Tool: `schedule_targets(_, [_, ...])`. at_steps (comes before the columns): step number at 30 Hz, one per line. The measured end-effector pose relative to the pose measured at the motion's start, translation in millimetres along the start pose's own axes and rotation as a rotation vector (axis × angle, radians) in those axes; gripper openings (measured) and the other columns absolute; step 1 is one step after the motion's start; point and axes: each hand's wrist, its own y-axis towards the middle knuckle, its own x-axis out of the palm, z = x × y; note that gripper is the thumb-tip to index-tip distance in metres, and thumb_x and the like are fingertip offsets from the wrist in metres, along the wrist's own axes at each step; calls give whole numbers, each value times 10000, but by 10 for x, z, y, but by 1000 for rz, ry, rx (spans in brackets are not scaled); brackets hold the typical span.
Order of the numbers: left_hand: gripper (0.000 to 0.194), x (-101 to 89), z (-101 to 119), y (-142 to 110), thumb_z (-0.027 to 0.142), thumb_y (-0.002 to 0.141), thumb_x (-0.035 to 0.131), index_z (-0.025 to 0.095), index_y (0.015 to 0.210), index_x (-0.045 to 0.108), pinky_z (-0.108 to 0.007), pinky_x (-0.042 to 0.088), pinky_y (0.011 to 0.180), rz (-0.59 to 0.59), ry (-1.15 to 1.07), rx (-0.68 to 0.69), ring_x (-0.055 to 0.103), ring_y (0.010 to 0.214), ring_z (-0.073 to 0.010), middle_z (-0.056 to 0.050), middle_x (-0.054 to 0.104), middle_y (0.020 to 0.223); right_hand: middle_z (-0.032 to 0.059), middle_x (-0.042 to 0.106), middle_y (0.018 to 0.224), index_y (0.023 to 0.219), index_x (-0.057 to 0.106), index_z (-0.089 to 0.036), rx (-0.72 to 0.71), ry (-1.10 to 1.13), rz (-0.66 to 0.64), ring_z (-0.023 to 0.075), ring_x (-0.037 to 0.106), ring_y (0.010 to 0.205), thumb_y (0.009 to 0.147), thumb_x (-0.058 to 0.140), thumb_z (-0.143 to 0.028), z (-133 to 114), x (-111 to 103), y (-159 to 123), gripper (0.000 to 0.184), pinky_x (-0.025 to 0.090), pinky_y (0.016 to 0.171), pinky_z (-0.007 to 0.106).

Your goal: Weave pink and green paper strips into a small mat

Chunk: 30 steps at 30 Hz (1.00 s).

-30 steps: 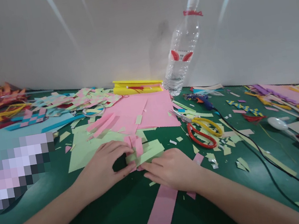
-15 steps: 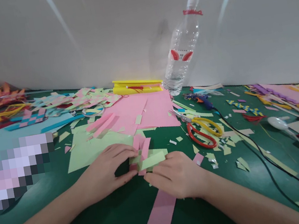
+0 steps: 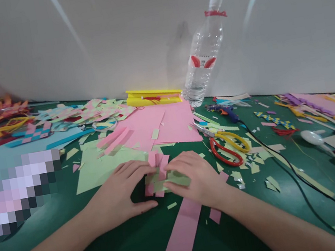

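Note:
A small weave of pink and light-green paper strips (image 3: 157, 183) lies on the green table between my hands. My left hand (image 3: 124, 192) is at its left side, thumb and fingers apart. Its fingertips rest at the weave's upper left edge, and the thumb is off the paper. My right hand (image 3: 195, 176) has its thumb and fingers closed on a light-green paper strip (image 3: 179, 178) at the weave's right side. The fingers partly cover that strip. A long pink paper strip (image 3: 182, 234) runs from under my right hand toward me.
Scissors (image 3: 226, 150) with red and yellow handles lie to the right among paper scraps. Behind them are a glue gun (image 3: 223, 112) with a black cord and a plastic bottle (image 3: 203, 57). Pink sheets (image 3: 173, 120) and a light-green sheet (image 3: 97, 167) lie ahead. A pixelated area covers the left.
My right hand has shifted up and its fingers now cover more of the green strip. My left thumb has moved slightly down, away from the weave. A small green scrap shows below it.

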Motion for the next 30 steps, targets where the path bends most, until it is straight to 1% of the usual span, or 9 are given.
schedule_targets(2, [484,7,-6,0,448,786,671,266,1204,511,-395,423,943,-1,3,5,536,1131,-275,-50,601,1209,56,713,907,904,646,-173,-5,-2,-80,197,629,867,838,637,-338,34,43,-18,177,452,810,359])
schedule_targets(4, [472,14,-8,0,446,787,672,259,1190,515,-388,425,936,3,3,11,533,1130,-272,-49,602,1204,59,711,940,911,652,-176,-3,-1,-115,202,620,906,835,645,-353,29,52,-37,193,439,843,364])
schedule_targets(9, [420,20,6,10,390,800,667,264,1172,517,-377,408,950,-16,-4,30,532,1127,-251,-31,609,1182,60,694,977,957,664,-163,16,-32,-149,211,597,925,809,675,-379,4,46,-48,262,427,865,384])
schedule_targets(16, [335,11,18,15,410,839,613,265,1134,551,-389,428,928,-25,-43,33,536,1109,-257,-40,609,1170,67,665,1010,974,661,-184,30,-38,-200,219,579,978,812,653,-447,18,73,-59,309,414,897,401])
schedule_targets(22, [359,13,0,18,444,844,605,269,1154,562,-388,441,927,-8,-76,33,534,1117,-258,-48,606,1187,85,604,1169,1066,636,-197,14,-27,-233,231,540,1084,815,642,-444,-7,58,-61,352,393,944,414])
schedule_targets(24, [348,11,-3,22,447,846,605,270,1144,571,-383,442,927,-4,-92,58,541,1107,-252,-47,610,1183,78,597,1187,1069,639,-209,5,-17,-244,228,534,1098,814,646,-438,-15,51,-56,343,382,958,414])
schedule_targets(26, [317,2,-2,25,446,870,583,274,1135,576,-377,437,931,-4,-103,86,546,1099,-241,-43,614,1181,73,614,1141,1039,650,-207,-13,-4,-224,221,550,1060,803,654,-461,-24,41,-48,347,380,949,410])
schedule_targets(28, [260,-12,-2,27,422,926,509,275,1130,575,-374,429,932,9,-103,92,550,1092,-229,-40,622,1166,72,640,1042,1019,656,-188,-13,11,-172,213,573,981,803,638,-509,-36,26,-38,387,388,919,404])
schedule_targets(30, [251,-29,-9,27,391,969,432,272,1144,568,-375,428,924,24,-98,72,551,1088,-228,-42,627,1149,60,652,930,1016,656,-174,11,28,-113,199,587,898,827,600,-532,-44,12,-30,408,396,888,395])
